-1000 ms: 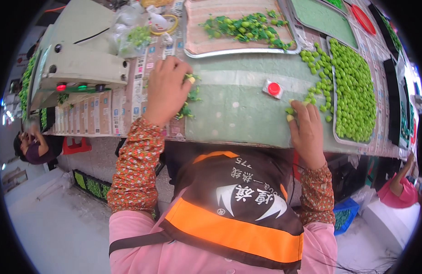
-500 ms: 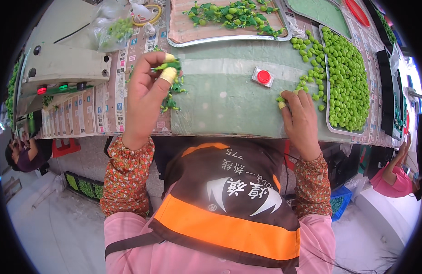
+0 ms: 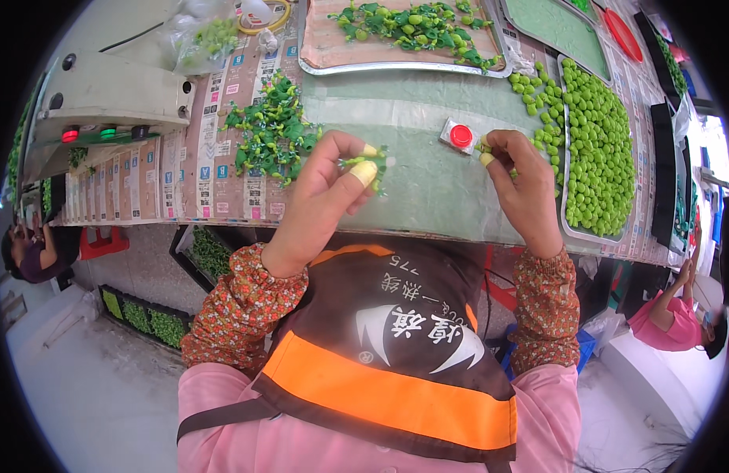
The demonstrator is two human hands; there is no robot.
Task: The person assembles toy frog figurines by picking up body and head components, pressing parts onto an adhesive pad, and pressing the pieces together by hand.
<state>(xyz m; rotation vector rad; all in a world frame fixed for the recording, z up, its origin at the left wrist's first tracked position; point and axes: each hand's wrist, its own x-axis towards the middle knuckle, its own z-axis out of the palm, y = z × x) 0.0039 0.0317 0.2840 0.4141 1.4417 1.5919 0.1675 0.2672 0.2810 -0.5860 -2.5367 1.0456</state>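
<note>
My left hand [image 3: 326,189] is closed, with thumb and finger pinching a small green leafy sprig [image 3: 380,167] over the pale green work mat [image 3: 412,189]. Yellow covers wrap its thumb and fingertip. My right hand [image 3: 526,181] pinches a small light green ball [image 3: 482,145], mostly hidden by the fingers. Just left of those fingertips sits a small squarish block with a red round top [image 3: 460,136]. Loose green balls [image 3: 542,98] lie behind and to the right of my right hand. Left of my left hand is a heap of green sprigs [image 3: 274,130] with yellowish tips.
At the right a tray [image 3: 567,181] is full of green balls. A metal-rimmed tray [image 3: 404,68] at the back holds finished-looking leafy pieces with balls. A pale machine box [image 3: 116,94] with buttons stands at left, near a plastic bag [image 3: 206,35]. Other people are at both sides.
My left hand has moved right and nearer with the sprig, uncovering the heap. My right hand has lifted a green ball and moved slightly away from me, beside the red-topped block.
</note>
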